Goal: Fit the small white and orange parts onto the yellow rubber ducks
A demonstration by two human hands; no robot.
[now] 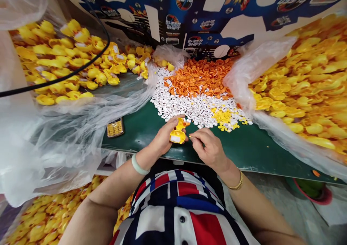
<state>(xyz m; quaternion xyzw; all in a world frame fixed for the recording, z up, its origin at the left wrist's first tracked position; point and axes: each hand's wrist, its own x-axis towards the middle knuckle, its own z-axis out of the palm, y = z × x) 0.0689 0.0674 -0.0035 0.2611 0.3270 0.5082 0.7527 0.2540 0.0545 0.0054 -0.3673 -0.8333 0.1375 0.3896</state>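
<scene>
rubber duck (pixel 177 132) partly hidden, pinched piece (pixel 190 137) too small

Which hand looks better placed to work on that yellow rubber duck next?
Probably the right hand: its fingertips pinch something tiny right beside the duck, while the left hand is busy gripping it.

Left hand (pixel 164 138) holds a yellow rubber duck (pixel 178 132), right hand (pixel 208 149) pinches just beside it.

The right fingers (pixel 193 136) are pressed together at the side of the duck, but what they hold is too small to tell. Just beyond the fingers lies a heap of small white pieces (pixel 189 105) on the green worktop (pixel 244 147), with orange beak-like pieces (pixel 200 78) behind it and small yellow pieces (pixel 223 116) at its right. Left of the fingers is a keypad mobile phone (pixel 115 127), and on both sides, further away, clear plastic sheets (pixel 67 136) lie under many more yellow ducks (pixel 306 93).
</scene>
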